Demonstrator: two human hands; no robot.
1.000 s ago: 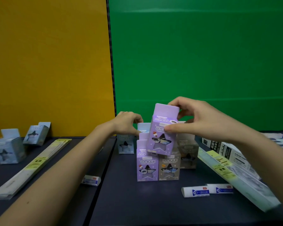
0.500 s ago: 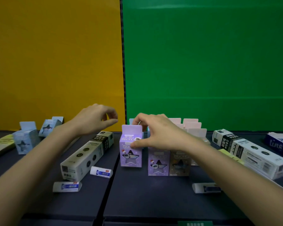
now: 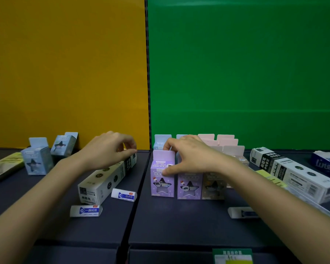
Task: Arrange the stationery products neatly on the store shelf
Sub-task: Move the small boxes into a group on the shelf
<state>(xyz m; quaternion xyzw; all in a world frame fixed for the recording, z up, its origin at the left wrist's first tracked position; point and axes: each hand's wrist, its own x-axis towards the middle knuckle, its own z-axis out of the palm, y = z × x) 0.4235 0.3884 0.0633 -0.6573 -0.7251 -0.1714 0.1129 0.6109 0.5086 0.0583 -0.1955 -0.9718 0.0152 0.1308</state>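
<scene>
A purple star-window box (image 3: pixel 162 185) stands upright on the dark shelf (image 3: pixel 171 221), at the left end of a front row beside another purple box (image 3: pixel 189 185) and a brown box (image 3: pixel 213 186). My right hand (image 3: pixel 189 157) grips the top of the leftmost purple box, thumb on its front and fingers behind its flap. Rows of pink-flapped boxes (image 3: pixel 225 142) stand behind. My left hand (image 3: pixel 108 149) hovers, fingers curled with nothing in them, over the far end of a long white and black box (image 3: pixel 105 181).
Two light blue boxes (image 3: pixel 36 161) stand at the back left. White erasers (image 3: pixel 86 210) lie on the shelf, one (image 3: pixel 124 195) by the long box, another (image 3: pixel 240 212) under my right forearm. A second long box (image 3: pixel 293 174) and a dark blue pack (image 3: pixel 326 164) lie right.
My right hand has lowered the purple box from above the stack and set it on the shelf left of the row. My left hand has moved left, away from the boxes.
</scene>
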